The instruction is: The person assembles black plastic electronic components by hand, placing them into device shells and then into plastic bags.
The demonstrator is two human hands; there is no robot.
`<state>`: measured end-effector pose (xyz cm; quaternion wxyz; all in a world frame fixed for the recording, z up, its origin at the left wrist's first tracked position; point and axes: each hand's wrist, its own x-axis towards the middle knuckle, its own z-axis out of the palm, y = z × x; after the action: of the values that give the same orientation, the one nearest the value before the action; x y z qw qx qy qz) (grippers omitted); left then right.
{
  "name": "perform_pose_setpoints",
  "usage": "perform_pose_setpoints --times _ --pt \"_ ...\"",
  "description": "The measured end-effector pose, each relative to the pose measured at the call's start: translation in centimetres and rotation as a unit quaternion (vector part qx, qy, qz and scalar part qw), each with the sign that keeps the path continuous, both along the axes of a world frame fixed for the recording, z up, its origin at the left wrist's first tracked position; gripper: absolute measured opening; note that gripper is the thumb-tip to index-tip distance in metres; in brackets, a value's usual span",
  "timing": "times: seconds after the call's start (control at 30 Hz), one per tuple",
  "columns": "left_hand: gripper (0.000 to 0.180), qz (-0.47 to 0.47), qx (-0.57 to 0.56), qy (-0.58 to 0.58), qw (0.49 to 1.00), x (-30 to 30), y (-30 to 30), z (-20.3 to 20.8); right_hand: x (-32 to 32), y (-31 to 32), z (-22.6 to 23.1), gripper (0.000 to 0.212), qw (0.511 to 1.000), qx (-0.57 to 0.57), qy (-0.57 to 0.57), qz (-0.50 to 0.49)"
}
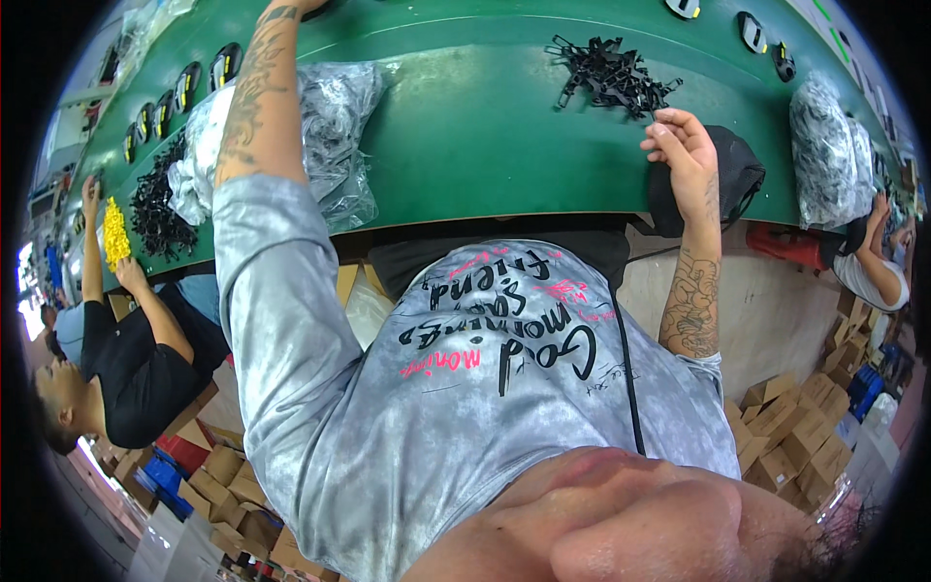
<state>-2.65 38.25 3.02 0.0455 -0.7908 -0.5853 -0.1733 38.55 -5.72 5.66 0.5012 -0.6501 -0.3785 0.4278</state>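
Note:
My left arm stretches across the green table to the top edge of the view, where only part of my left hand (308,4) shows; its fingers are cut off. At the near side of a loose pile of thin black plastic clips (613,76) is my right hand (683,145). Its thumb and fingers are drawn together at the pile's edge, and whatever is between the fingertips is too small to make out. Close behind that wrist lies a black cloth-like bundle (732,175) on the table's near edge.
Clear plastic bags of parts (339,126) lie beside my left arm, with another bag (832,145) at right. Black-and-yellow oval parts (186,87) line the green table (475,126). A co-worker (145,369) handles yellow pieces (115,233) at left. Cardboard boxes (800,427) fill the floor.

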Motion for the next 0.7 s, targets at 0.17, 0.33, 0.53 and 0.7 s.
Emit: perform_pose_setpoints --times 0.17,0.33,0.53,0.7 --pt "0.064 0.034 -0.173 0.071 0.982 1.2 -3.4 1.3 -5.3 1.4 1.1 0.025 0.972 0.018 -0.213 0.102" --pt "0.054 0.049 -0.160 -0.020 0.986 4.0 -7.1 7.7 -7.9 4.1 -1.6 0.033 0.885 0.042 -0.436 0.155" --pt "0.039 -0.140 -0.307 -0.379 0.862 4.1 -17.4 15.1 -7.0 6.6 -3.8 0.022 0.843 0.022 -0.510 0.170" --pt "0.034 -0.107 -0.415 -0.523 0.737 3.6 -28.9 9.3 -5.7 7.2 -1.5 0.014 0.923 0.149 -0.347 0.071"
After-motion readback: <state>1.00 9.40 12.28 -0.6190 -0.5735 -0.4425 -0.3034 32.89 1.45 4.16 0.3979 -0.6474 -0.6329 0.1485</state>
